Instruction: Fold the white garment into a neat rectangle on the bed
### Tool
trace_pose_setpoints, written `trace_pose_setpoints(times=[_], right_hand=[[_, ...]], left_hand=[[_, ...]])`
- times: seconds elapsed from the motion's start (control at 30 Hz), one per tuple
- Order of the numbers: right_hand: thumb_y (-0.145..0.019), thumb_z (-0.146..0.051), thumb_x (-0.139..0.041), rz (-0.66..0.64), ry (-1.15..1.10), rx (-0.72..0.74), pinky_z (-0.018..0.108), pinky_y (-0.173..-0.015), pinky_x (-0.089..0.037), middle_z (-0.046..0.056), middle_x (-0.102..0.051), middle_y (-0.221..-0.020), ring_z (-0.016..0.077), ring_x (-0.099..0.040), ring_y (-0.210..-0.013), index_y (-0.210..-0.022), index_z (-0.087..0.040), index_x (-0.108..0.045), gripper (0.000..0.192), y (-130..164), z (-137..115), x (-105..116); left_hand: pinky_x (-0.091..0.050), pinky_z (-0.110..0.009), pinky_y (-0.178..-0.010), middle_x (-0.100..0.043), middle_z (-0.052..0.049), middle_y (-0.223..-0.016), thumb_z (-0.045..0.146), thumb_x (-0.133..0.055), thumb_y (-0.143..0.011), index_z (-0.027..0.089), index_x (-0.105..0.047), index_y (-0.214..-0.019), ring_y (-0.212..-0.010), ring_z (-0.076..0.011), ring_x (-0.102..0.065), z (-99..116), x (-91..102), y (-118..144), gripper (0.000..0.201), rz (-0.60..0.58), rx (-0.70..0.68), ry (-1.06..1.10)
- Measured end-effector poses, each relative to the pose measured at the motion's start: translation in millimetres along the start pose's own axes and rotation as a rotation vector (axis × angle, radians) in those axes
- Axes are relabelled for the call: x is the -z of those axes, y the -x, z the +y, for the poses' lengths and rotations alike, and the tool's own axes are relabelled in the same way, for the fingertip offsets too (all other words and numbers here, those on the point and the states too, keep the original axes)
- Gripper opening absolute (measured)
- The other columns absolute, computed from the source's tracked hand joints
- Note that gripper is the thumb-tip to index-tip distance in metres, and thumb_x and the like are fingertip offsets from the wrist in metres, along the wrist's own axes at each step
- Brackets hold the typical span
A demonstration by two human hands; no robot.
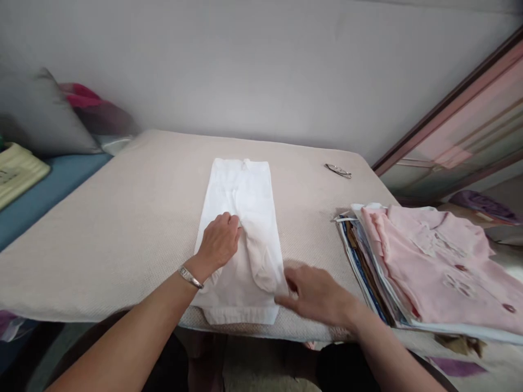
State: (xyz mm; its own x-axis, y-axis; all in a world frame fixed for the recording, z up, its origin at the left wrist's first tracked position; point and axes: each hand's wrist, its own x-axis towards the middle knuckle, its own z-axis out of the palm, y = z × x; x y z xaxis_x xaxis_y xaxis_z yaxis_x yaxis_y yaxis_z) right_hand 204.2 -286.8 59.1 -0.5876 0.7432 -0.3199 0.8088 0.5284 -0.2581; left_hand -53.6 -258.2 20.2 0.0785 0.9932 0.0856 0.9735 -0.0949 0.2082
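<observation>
A white long-sleeved garment (253, 185) lies on the cream-covered surface, its sides turned in to make a long narrow shape. One sleeve (259, 256) lies over the body, its end near the lower right edge. My left hand (220, 239), with a silver bracelet at the wrist, rests on the middle of the garment, fingers curled and closed on the cloth. Close to the garment's lower right edge is my right hand (312, 294), slightly blurred, its thumb and fingers apart. The ribbed hem (241, 314) reaches the surface's front edge.
A stack of folded clothes with a pink garment (445, 261) on top stands at the right. Eyeglasses (338, 171) lie at the back right. At the left are a grey pillow (44, 114) and a yellow folded cloth (20, 171). A wall (245, 71) rises behind.
</observation>
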Motion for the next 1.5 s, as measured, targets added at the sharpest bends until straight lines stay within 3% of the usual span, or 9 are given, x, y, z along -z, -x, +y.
trace_pose_setpoints(times=[0.17,0.27,0.53,0.67,0.77,1.03,1.2,1.33,1.5], right_hand=[[-0.101,-0.030,-0.057,0.416,-0.032,-0.015,0.033,-0.079,-0.046,0.009,-0.065,-0.107,0.0231,-0.061,-0.095,-0.113,-0.018,-0.057,0.017,-24,11,2],[-0.091,-0.025,-0.070,0.320,0.113,0.144,0.036,-0.086,-0.048,0.011,-0.059,-0.118,0.0268,-0.055,-0.109,-0.115,-0.018,-0.058,0.028,-32,3,-15],[-0.084,-0.023,-0.076,0.114,0.175,0.147,0.035,-0.080,-0.051,0.009,-0.058,-0.112,0.0254,-0.058,-0.103,-0.101,-0.020,-0.063,0.022,-21,12,-11],[-0.092,-0.031,-0.070,0.302,0.061,0.159,0.040,-0.088,-0.053,0.011,-0.063,-0.112,0.0275,-0.061,-0.104,-0.107,-0.019,-0.062,0.021,-25,22,-11],[-0.098,-0.033,-0.060,0.492,0.014,0.221,0.049,-0.103,-0.049,0.018,-0.056,-0.140,0.0333,-0.053,-0.128,-0.131,-0.016,-0.056,0.036,-30,20,-19],[-0.095,-0.020,-0.056,0.285,0.113,0.285,0.051,-0.111,-0.046,0.020,-0.045,-0.156,0.0314,-0.043,-0.144,-0.146,-0.015,-0.049,0.052,-34,17,-53],[-0.094,-0.019,-0.059,0.302,0.096,0.270,0.052,-0.111,-0.047,0.018,-0.043,-0.158,0.0321,-0.041,-0.145,-0.147,-0.017,-0.048,0.054,-32,17,-53],[-0.097,-0.019,-0.057,0.323,0.096,0.281,0.051,-0.110,-0.047,0.018,-0.051,-0.151,0.0316,-0.048,-0.140,-0.141,-0.014,-0.053,0.045,-32,12,-47],[-0.107,-0.026,-0.040,0.498,0.106,0.216,0.053,-0.113,-0.042,0.022,-0.045,-0.155,0.0320,-0.042,-0.144,-0.144,-0.010,-0.049,0.042,-50,15,-46]], left_hand=[[-0.024,-0.059,-0.123,-0.021,-0.018,-0.169,0.048,-0.039,-0.105,0.018,-0.038,-0.154,-0.156,-0.0367,-0.019,10,-32.0,6,0.058,-0.073,-0.218,0.020],[-0.015,-0.064,-0.124,-0.014,-0.018,-0.171,0.060,-0.042,-0.101,0.020,-0.031,-0.160,-0.158,-0.0389,-0.011,5,-45.4,8,0.071,-0.151,-0.226,0.020],[-0.029,-0.052,-0.123,-0.036,-0.017,-0.164,0.046,-0.039,-0.105,0.019,-0.037,-0.156,-0.154,-0.0290,-0.029,-13,-10.1,-7,0.057,-0.120,-0.260,0.208],[-0.035,-0.042,-0.121,-0.047,-0.016,-0.157,0.038,-0.035,-0.106,0.013,-0.042,-0.150,-0.147,-0.0241,-0.042,-35,18.5,-16,0.052,0.031,-0.145,0.325],[-0.039,-0.041,-0.118,-0.052,-0.015,-0.153,0.035,-0.036,-0.105,0.012,-0.048,-0.145,-0.142,-0.0246,-0.049,-45,25.9,-15,0.047,0.006,-0.068,0.322],[-0.044,-0.045,-0.112,-0.052,-0.018,-0.149,0.024,-0.036,-0.102,0.016,-0.053,-0.134,-0.140,-0.0280,-0.048,-43,15.3,-6,0.037,-0.163,-0.133,0.092],[-0.045,-0.044,-0.109,-0.052,-0.019,-0.148,0.021,-0.035,-0.102,0.017,-0.053,-0.132,-0.139,-0.0285,-0.049,-38,12.8,-7,0.035,-0.075,-0.135,-0.011],[-0.029,-0.053,-0.122,-0.026,-0.019,-0.168,0.038,-0.033,-0.107,0.017,-0.034,-0.155,-0.156,-0.0318,-0.023,-20,-1.1,-6,0.052,0.067,-0.189,0.006],[-0.024,-0.059,-0.123,-0.024,-0.016,-0.169,0.050,-0.040,-0.104,0.022,-0.033,-0.158,-0.157,-0.0333,-0.020,-3,-25.3,4,0.061,-0.127,-0.255,0.015]])
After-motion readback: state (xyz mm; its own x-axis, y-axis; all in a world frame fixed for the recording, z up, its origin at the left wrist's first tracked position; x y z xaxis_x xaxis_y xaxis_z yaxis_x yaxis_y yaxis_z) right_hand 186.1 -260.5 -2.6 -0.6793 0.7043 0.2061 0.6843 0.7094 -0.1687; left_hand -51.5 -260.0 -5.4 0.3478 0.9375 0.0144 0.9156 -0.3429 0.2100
